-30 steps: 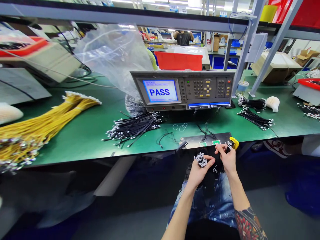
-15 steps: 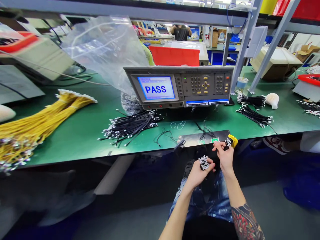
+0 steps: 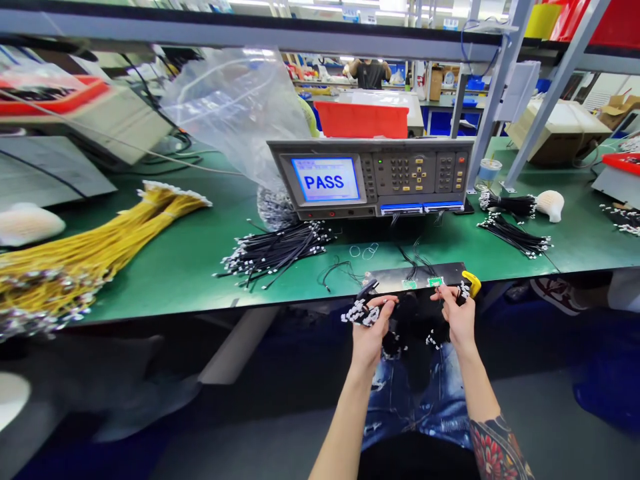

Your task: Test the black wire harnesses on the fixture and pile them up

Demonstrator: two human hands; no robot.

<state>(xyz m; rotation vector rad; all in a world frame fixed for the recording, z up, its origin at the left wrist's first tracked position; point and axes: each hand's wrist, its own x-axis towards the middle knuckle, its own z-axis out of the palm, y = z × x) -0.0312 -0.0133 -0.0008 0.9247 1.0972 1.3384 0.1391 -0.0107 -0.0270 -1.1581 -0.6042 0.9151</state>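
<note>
My left hand (image 3: 369, 337) is closed round a bunch of black cables (image 3: 359, 313) whose white connectors stick out to the left. My right hand (image 3: 459, 317) is closed on another bunch of black cables with white connectors (image 3: 464, 291); its fingertips are near a small green circuit board (image 3: 435, 283). That board and a second one (image 3: 409, 285) are on a black fixture plate (image 3: 390, 283) at the bench edge, with black wires running back from them. Behind stands a tester (image 3: 370, 179) with PASS on its screen. More connector ends hang below both hands.
A pile of black cables (image 3: 280, 250) lies left of the fixture, yellow cable bundles (image 3: 115, 247) farther left. Smaller black bundles (image 3: 515, 233) lie at the right beside a white foam-wrapped piece (image 3: 550, 205). A yellow-handled clamp (image 3: 471, 284) sits at the plate's right end.
My left hand has moved left and up, away from my right hand, with its bunch turned to the left. The right hand stays near the board. The view has shifted slightly.
</note>
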